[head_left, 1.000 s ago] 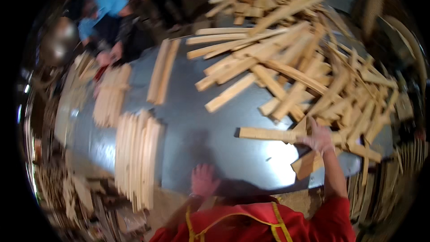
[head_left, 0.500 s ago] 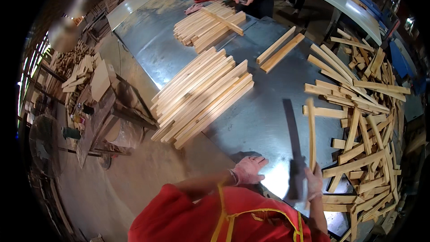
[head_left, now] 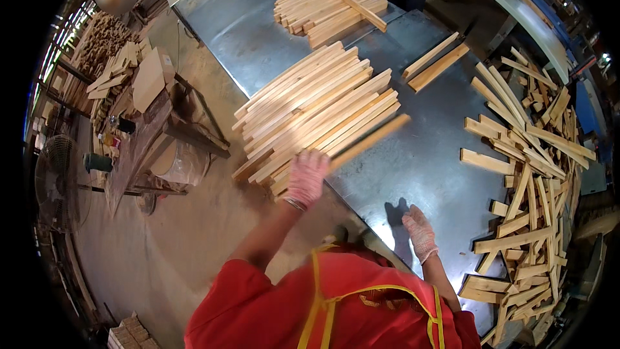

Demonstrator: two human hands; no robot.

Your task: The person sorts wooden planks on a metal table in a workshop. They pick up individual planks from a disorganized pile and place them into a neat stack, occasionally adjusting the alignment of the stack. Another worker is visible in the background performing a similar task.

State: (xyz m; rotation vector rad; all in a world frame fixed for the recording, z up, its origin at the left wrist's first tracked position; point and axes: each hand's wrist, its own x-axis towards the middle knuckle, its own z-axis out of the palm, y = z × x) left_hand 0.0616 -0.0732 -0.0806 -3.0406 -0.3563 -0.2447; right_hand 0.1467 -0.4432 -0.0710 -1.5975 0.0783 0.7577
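Many strips seem done, lying side by side in a neat row on the counter, while the jumbled heap well right of that row looks left to sort. At the row's right edge, the left grip touches a blurred strip's near end, whether pinching I cannot tell; the right grip, loosely spread, holds nothing visible.

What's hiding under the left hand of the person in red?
Sticks show around the left hand, and a blurry stick runs from its right side. The hand covers parts of some, so what lies right under its palm can't be seen.
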